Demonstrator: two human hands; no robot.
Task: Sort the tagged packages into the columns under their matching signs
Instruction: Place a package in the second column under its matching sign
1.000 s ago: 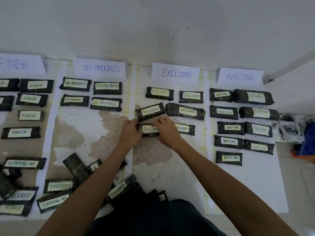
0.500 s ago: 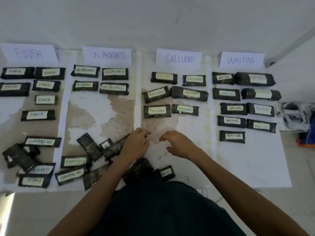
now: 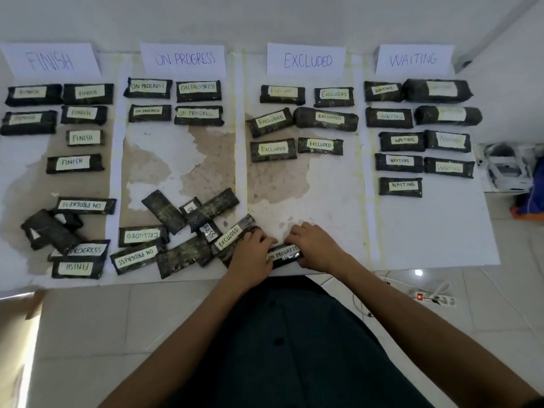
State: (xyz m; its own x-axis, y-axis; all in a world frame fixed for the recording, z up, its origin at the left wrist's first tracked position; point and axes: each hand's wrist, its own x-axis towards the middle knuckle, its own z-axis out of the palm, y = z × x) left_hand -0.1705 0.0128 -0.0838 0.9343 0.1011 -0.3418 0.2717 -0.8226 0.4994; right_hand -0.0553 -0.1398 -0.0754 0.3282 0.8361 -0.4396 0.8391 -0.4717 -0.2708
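Currently, the dark wrapped rectangular package tagged "ON PROGRESS" [image 3: 284,255] lies at the near edge of the white paper-covered table [image 3: 426,245], in the column under the white paper "EXCLUDED" sign [image 3: 306,60]. The left hand [image 3: 252,254] curls its fingers over the package's left end. The right hand [image 3: 317,245] curls its fingers over the right end.

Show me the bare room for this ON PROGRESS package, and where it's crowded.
Best for the ON PROGRESS package: under the ON PROGRESS sign, between its second-row packages and the unsorted pile. Also bare: the EXCLUDED column below its third row, and the WAITING column right of its lone bottom package. Crowded: that pile, packages overlapping.
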